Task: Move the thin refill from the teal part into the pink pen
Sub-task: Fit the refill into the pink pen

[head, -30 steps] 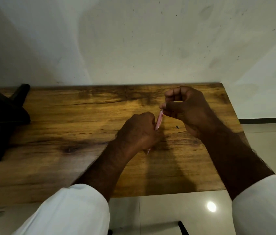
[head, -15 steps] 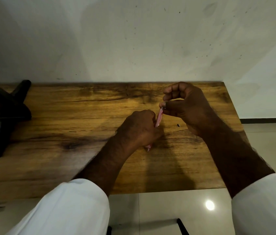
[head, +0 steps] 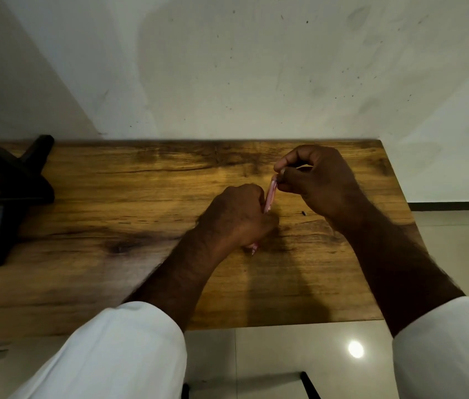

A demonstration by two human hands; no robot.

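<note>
With my left hand (head: 234, 217) clenched round the pink pen (head: 270, 196) above the wooden table (head: 112, 203) and my right hand (head: 316, 180) pinching its top end, I judge it light, stiff, slippery, and can't see the refill.

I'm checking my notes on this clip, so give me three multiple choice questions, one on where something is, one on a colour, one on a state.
1. Where does the small dark speck lie?
A. on the wooden table, between the two hands
B. on the floor
C. on a sleeve

2. What colour is the pen?
A. yellow
B. pink
C. black

3. How is the left hand?
A. flat on the table
B. open above the table
C. closed around the pen

Answers: 1 A, it sits on bare wood between the left hand and the right hand. 2 B, its barrel shows pink. 3 C, its fingers wrap the barrel.
</note>
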